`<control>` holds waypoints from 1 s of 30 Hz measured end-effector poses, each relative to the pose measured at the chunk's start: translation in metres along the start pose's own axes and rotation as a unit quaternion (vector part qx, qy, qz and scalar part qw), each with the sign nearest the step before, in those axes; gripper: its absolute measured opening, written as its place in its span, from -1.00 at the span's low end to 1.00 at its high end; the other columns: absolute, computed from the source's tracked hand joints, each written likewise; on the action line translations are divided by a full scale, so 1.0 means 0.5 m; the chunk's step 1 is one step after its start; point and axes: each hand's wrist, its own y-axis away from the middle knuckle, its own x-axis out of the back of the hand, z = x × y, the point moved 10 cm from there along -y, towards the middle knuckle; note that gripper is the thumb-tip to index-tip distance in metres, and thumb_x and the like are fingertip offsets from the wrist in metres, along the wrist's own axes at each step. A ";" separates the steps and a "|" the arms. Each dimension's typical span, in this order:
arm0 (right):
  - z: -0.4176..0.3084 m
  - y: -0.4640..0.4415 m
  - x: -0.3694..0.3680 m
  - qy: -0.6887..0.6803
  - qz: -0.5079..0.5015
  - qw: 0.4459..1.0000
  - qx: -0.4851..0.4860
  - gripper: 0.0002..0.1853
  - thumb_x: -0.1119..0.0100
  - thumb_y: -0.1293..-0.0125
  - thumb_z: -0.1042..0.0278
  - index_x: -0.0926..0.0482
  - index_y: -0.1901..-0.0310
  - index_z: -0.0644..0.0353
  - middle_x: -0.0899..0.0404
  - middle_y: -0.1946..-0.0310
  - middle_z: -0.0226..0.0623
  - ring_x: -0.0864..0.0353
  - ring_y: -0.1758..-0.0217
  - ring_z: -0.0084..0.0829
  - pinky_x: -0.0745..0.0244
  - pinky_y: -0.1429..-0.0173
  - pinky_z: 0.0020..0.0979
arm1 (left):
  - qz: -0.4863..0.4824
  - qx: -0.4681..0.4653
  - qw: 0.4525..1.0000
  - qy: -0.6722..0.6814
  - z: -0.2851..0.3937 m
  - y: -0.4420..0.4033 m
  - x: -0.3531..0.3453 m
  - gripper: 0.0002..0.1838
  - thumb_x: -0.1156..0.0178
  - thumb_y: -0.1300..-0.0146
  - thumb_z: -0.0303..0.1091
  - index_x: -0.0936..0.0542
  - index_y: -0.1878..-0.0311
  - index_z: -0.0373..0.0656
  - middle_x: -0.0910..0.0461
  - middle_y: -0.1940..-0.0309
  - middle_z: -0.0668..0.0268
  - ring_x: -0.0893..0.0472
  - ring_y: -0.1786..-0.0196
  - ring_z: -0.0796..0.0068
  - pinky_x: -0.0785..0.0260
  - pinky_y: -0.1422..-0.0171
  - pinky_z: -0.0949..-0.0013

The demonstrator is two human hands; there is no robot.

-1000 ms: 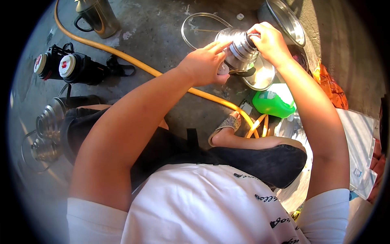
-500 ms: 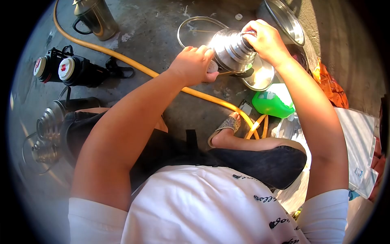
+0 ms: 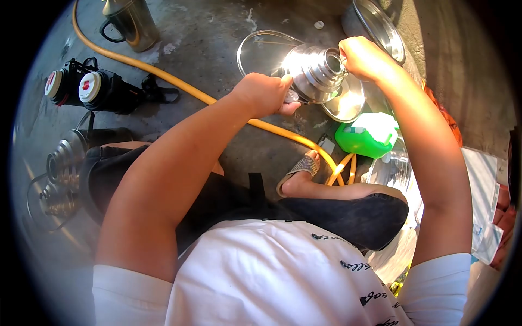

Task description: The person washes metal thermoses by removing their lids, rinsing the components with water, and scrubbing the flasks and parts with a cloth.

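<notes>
The ringed silver metal flask (image 3: 309, 69) tilts, its mouth (image 3: 334, 62) nearest the curled right hand (image 3: 363, 58); left hand (image 3: 263, 93) curls opposite, both grips unclear.

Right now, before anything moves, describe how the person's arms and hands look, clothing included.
The left arm and right arm are bare below short white sleeves. The left hand and right hand wear no gloves, and no watch or bracelet shows. Any rings are too small to tell.
</notes>
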 end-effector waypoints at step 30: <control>0.023 -0.002 0.008 -0.305 0.185 0.932 -0.067 -0.75 -0.33 -0.13 0.21 -0.67 0.23 0.19 -0.70 0.32 -0.16 -0.70 0.25 -0.30 -0.55 0.07 -0.33 | -0.036 -0.015 0.998 -0.049 0.035 0.000 0.020 -0.43 -0.19 -0.19 0.25 -0.49 0.07 -0.09 -0.65 0.51 0.28 -0.68 0.44 0.20 -0.52 0.37 0.19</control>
